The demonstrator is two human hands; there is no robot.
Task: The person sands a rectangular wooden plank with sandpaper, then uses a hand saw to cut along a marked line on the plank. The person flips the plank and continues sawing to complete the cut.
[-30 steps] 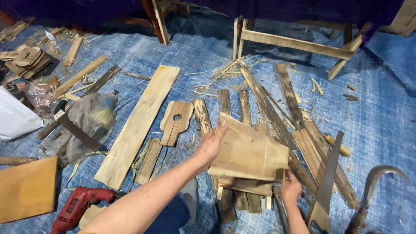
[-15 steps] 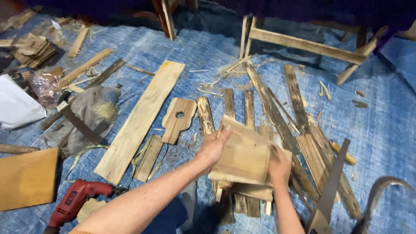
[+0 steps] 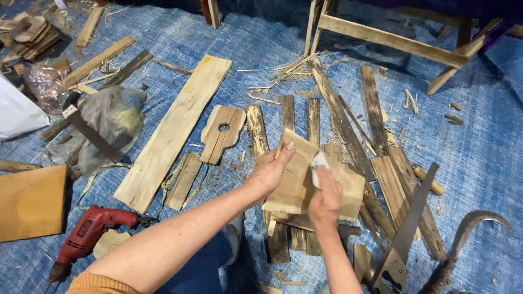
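My left hand (image 3: 269,171) grips the left edge of a pale square wooden board (image 3: 291,190), thumb up along its top corner. The board is held tilted just above a pile of dark weathered slats (image 3: 313,117). My right hand (image 3: 325,200) rests on the board's face, pinching a small white pad (image 3: 318,162) that looks like folded sandpaper or cloth, pressed against the wood. Both forearms reach in from the bottom of the head view.
On the blue tarp (image 3: 479,141) lie a long pale plank (image 3: 174,130), a cut-out wooden piece with a hole (image 3: 222,132), a red power drill (image 3: 90,231), a handsaw (image 3: 406,234), a curved sickle (image 3: 463,239), a grey bag (image 3: 109,117) and an orange board (image 3: 30,201). A wooden frame (image 3: 392,41) stands behind.
My right hand has come up from under the board's lower edge onto its face, now with a white pad in its fingers. The left hand kept its grip on the board.
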